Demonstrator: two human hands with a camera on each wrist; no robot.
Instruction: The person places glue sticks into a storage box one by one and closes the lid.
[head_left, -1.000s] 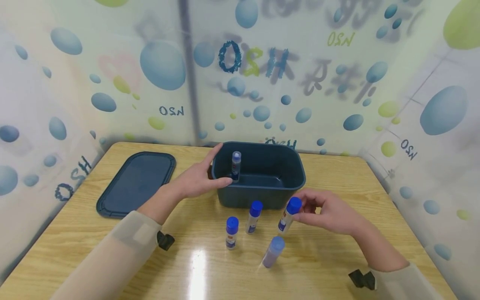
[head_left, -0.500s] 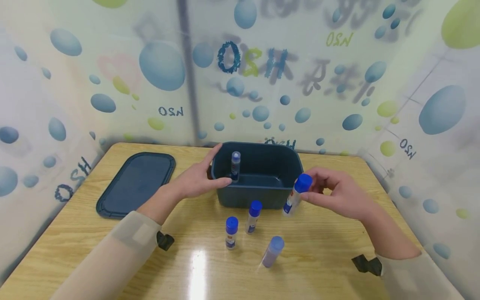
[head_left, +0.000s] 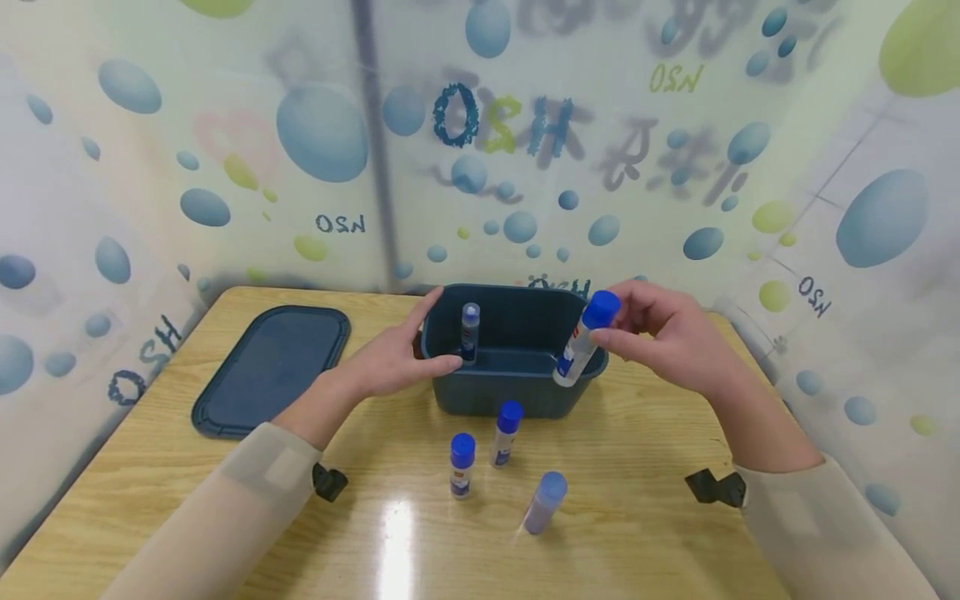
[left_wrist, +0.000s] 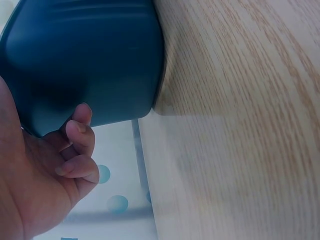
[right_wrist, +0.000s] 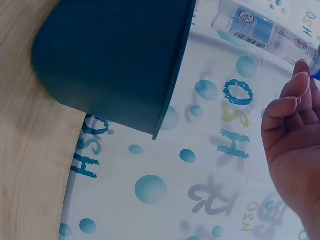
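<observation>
With my right hand (head_left: 667, 333) pinching the glue stick (head_left: 576, 352), left hand (head_left: 386, 360) spread against the bin (head_left: 502, 396), I'd clear the rim (head_left: 517, 374) first.

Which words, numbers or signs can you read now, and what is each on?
"H2O", mirrored: wall.
"N2O", mirrored: same wall.
Slashed round sign, with a barcode: tube in the right hand; other print too small.
Other tubes: any print is too small or blurred.

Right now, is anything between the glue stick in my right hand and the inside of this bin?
Nothing visible blocks the glue stick: the right wrist view shows its lower end higher than the bin. Your left hand and the upright stick inside are toward the bin's left end.
</observation>
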